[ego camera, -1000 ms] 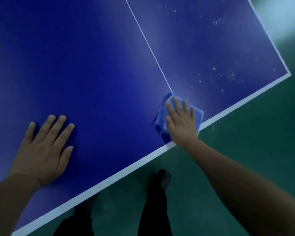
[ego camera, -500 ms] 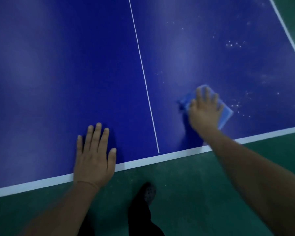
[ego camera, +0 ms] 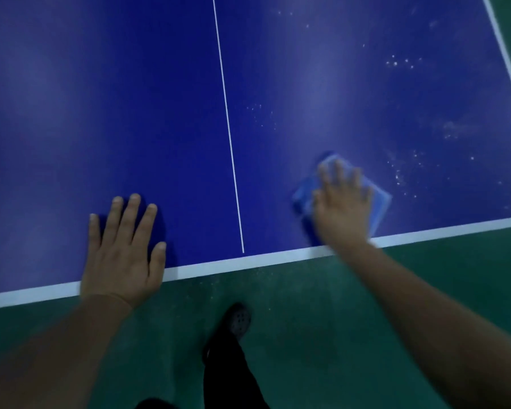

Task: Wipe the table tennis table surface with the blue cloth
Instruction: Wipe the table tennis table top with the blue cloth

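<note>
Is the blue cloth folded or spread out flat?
Folded: the blue cloth shows stacked layer edges at its right corner, a compact pad under the right hand.

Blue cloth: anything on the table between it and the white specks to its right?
Nothing visible. The right hand presses the blue cloth flat on the table; bare surface runs to the white specks.

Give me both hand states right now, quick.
Left hand: open, flat on the table, holding nothing.
Right hand: open, fingers spread, pressing the blue cloth on the table.
</note>
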A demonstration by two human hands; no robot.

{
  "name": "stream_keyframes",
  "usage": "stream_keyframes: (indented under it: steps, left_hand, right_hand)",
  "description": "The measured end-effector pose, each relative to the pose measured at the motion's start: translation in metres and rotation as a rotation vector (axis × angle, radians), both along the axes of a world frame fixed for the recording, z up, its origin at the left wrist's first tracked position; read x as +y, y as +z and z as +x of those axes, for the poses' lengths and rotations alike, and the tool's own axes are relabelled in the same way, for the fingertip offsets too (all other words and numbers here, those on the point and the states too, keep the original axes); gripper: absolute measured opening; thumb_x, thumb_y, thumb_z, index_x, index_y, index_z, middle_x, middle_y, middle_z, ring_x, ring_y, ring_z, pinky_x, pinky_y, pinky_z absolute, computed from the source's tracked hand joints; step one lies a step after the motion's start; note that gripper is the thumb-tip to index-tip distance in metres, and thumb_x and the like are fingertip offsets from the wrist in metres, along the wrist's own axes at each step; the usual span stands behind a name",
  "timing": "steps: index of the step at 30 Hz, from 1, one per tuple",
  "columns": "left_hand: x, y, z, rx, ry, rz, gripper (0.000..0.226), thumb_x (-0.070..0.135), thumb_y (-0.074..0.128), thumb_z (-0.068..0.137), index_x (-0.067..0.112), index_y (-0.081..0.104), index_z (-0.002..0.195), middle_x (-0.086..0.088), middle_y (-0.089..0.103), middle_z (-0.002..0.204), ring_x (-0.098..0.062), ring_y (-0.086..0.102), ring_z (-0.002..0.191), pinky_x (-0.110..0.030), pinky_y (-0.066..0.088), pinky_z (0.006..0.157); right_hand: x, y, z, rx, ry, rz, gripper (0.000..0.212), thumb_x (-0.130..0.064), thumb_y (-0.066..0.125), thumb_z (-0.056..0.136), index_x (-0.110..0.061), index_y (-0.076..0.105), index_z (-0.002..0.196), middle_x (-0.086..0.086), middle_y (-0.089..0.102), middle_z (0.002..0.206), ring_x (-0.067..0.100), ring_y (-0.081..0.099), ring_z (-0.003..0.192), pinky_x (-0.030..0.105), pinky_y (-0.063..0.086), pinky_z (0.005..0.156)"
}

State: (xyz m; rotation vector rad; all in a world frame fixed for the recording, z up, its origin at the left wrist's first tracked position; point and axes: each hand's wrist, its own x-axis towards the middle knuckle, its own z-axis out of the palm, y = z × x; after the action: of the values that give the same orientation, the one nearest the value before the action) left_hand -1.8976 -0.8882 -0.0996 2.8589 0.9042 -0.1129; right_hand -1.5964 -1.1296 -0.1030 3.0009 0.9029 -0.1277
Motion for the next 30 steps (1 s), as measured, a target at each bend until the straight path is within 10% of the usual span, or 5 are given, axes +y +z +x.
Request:
stream_keyframes:
  steps: [5,13,21,27,30]
  left_hand:
    - [0.0,0.0,-0.001,0.0,0.007,0.007,0.068,0.045,0.025,0.097,0.008,0.031,0.154,-0.014,0.021,0.164,-0.032,0.013,0.152,-0.055,0.004,0.123]
    - [-0.001,0.003,0.002,-0.003,0.008,0.002,0.068,0.044,0.025,0.096,0.007,0.035,0.152,-0.016,0.024,0.163,-0.034,0.014,0.152,-0.052,0.002,0.122]
    - [-0.002,0.001,0.002,0.005,0.009,-0.002,0.068,0.044,0.024,0.097,0.008,0.031,0.154,-0.014,0.022,0.163,-0.033,0.013,0.152,-0.05,-0.001,0.122]
    - [-0.001,0.001,0.001,0.03,0.01,-0.019,0.069,0.045,0.023,0.096,0.01,0.03,0.155,-0.012,0.019,0.165,-0.031,0.011,0.153,-0.057,0.007,0.122]
    - [0.0,0.0,0.001,0.047,0.011,-0.02,0.069,0.046,0.024,0.096,0.011,0.028,0.155,-0.011,0.018,0.165,-0.03,0.011,0.153,-0.058,0.008,0.121]
  right_hand:
    - [-0.018,0.018,0.047,0.062,-0.686,0.082,0.056,-0.043,0.018,0.105,-0.027,0.015,0.158,0.003,0.008,0.167,0.041,0.006,0.15,0.066,0.009,0.116]
    - [0.024,0.003,-0.091,0.106,0.449,0.013,0.058,-0.05,0.02,0.102,-0.033,0.011,0.156,-0.003,0.008,0.165,0.033,0.006,0.152,0.063,0.01,0.119]
    - [-0.025,0.019,0.029,0.104,-0.643,0.039,0.057,-0.044,0.016,0.105,-0.028,0.008,0.159,0.0,0.001,0.167,0.036,0.0,0.152,0.064,0.007,0.117]
    - [0.059,0.007,-0.097,0.149,0.504,-0.061,0.059,-0.05,0.011,0.101,-0.032,0.008,0.157,-0.002,0.002,0.167,0.033,-0.002,0.153,0.062,0.003,0.119]
    - [0.04,0.005,-0.04,0.02,0.282,-0.013,0.058,-0.046,0.021,0.101,-0.026,0.029,0.155,0.001,0.023,0.163,0.037,0.02,0.149,0.066,0.021,0.114]
